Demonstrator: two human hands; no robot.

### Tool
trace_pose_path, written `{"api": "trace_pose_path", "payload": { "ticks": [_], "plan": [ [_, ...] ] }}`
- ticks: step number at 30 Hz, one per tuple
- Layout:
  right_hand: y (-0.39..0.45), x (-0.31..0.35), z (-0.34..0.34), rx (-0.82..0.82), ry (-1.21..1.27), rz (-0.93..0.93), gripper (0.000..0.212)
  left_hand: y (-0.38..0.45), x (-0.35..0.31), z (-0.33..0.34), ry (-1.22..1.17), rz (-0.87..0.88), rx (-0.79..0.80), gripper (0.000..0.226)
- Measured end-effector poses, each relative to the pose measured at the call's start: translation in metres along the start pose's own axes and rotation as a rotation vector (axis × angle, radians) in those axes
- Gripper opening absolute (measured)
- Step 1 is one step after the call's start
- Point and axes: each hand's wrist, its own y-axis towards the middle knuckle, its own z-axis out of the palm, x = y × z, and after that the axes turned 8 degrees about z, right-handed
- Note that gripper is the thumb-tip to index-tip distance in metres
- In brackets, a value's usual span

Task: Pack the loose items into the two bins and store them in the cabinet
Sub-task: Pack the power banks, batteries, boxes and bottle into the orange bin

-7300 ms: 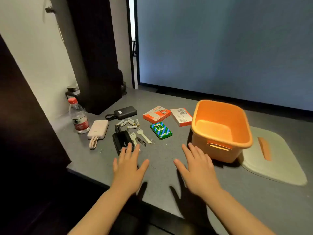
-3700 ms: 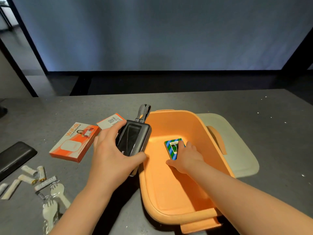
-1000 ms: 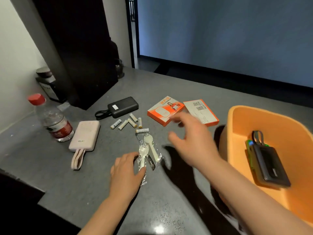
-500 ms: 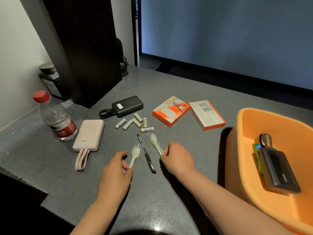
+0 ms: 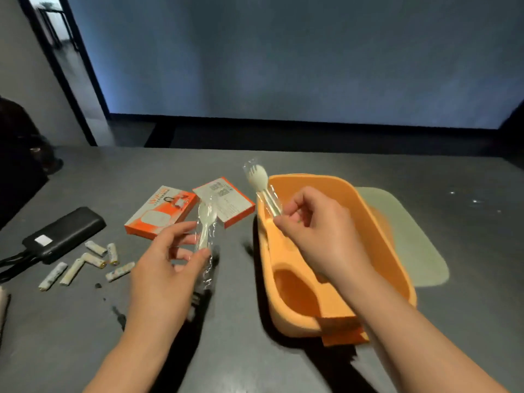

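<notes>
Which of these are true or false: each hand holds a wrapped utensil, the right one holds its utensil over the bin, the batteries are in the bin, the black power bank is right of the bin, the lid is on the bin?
1. Each hand holds a wrapped utensil. True: left hand a spoon, right hand a spork.
2. The spork is over the bin. True.
3. The batteries are in the bin. False: they lie on the table.
4. The power bank is right of the bin. False: left.
5. The lid is on the bin. False: it lies beside it.
</notes>
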Motion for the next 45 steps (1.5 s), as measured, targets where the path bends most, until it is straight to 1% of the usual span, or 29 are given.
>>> {"api": "trace_pose_path", "payload": {
  "ticks": [2,3,5,7,11,13,17,18,19,21,22,23,25,27,29,31,32,33,35,36,38,40,42,45],
  "plan": [
    [0.01,-0.034,-0.024,-0.063,-0.148,0.095,0.015,0.008,-0.01,0.027,-0.027,0.045,0.072,0.038],
    [0.014,-0.051,-0.033,-0.06,-0.23,0.149,0.016,0.012,-0.014,0.039,-0.031,0.062,0.103,0.04],
    [0.022,-0.082,-0.042,0.0,-0.366,0.262,0.017,0.019,-0.019,0.063,-0.03,0.076,0.162,0.041],
    [0.03,-0.102,-0.042,0.054,-0.456,0.332,0.016,0.025,-0.023,0.083,-0.025,0.079,0.226,0.041],
    [0.049,-0.109,-0.027,0.053,-0.563,0.321,0.015,0.03,-0.027,0.112,-0.014,0.081,0.314,0.041],
    [0.058,-0.105,-0.021,0.062,-0.594,0.314,0.011,0.031,-0.026,0.118,-0.014,0.073,0.316,0.041],
    [0.059,-0.099,-0.019,0.088,-0.597,0.302,0.012,0.028,-0.023,0.121,-0.005,0.07,0.318,0.04],
    [0.057,-0.097,-0.019,0.076,-0.549,0.289,0.012,0.027,-0.022,0.121,-0.005,0.072,0.318,0.04],
    [0.053,-0.094,-0.018,0.066,-0.444,0.28,0.018,0.025,-0.022,0.122,-0.007,0.074,0.319,0.039],
    [0.043,-0.083,-0.014,0.091,-0.077,0.294,0.033,0.021,-0.022,0.123,0.006,0.092,0.317,0.036],
    [0.039,-0.077,-0.011,0.117,0.085,0.308,0.035,0.019,-0.021,0.124,0.027,0.114,0.317,0.035],
    [0.036,-0.072,-0.007,0.139,0.191,0.322,0.032,0.017,-0.021,0.125,0.051,0.138,0.32,0.034],
    [0.032,-0.068,-0.002,0.161,0.282,0.345,0.023,0.014,-0.021,0.125,0.064,0.167,0.332,0.035],
    [0.033,-0.067,-0.001,0.179,0.338,0.373,0.022,0.012,-0.021,0.125,0.049,0.174,0.354,0.038],
    [0.036,-0.069,-0.003,0.212,0.446,0.43,0.022,0.011,-0.02,0.123,0.022,0.178,0.37,0.041],
    [0.038,-0.073,-0.006,0.183,0.502,0.471,0.019,0.008,-0.018,0.12,0.015,0.194,0.369,0.04],
    [0.04,-0.077,-0.007,0.129,0.453,0.465,0.017,0.006,-0.017,0.118,0.038,0.215,0.365,0.038],
    [0.043,-0.082,-0.008,0.065,0.331,0.437,0.015,0.004,-0.016,0.116,0.076,0.243,0.355,0.036],
    [0.049,-0.092,-0.011,-0.027,-0.022,0.355,0.014,0.002,-0.013,0.112,0.171,0.3,0.326,0.032],
    [0.052,-0.095,-0.012,-0.033,-0.173,0.32,0.013,0.002,-0.011,0.11,0.21,0.313,0.311,0.031],
    [0.059,-0.101,-0.013,0.011,-0.364,0.284,0.012,0.003,-0.005,0.106,0.238,0.296,0.295,0.03],
    [0.065,-0.107,-0.008,0.052,-0.487,0.271,0.01,0.003,0.001,0.103,0.223,0.264,0.285,0.031],
    [0.067,-0.115,-0.006,0.071,-0.564,0.287,0.011,0.002,0.003,0.101,0.214,0.271,0.273,0.031],
    [0.064,-0.118,-0.007,0.117,-0.66,0.298,0.019,0.0,0.004,0.089,0.221,0.262,0.288,0.027]
  ]
}}
